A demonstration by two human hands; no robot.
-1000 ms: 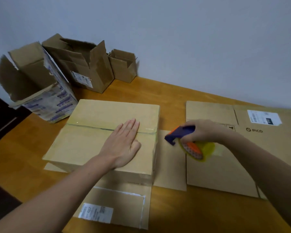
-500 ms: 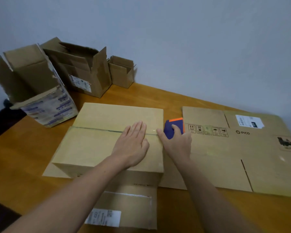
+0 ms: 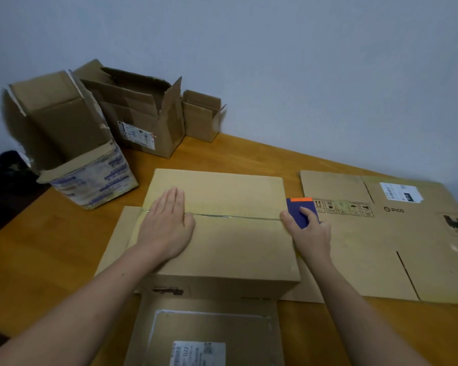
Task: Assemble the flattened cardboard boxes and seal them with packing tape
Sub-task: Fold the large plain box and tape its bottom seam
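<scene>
Plainly, the left hand lies flat, fingers straight and together, on the seam of the closed box, while the right hand at its right edge grips a blue-and-orange tape dispenser — thumb curled over it. Around them, a wooden table meets a pale wall; the closed box sits mid-frame, plain brown, clear tape along its seam, beside a flattened box at right.

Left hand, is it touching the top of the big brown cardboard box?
Touching. The head view shows the left hand lying flat, palm down, on top of the closed brown cardboard box, its fingers reaching across the taped seam.
</scene>
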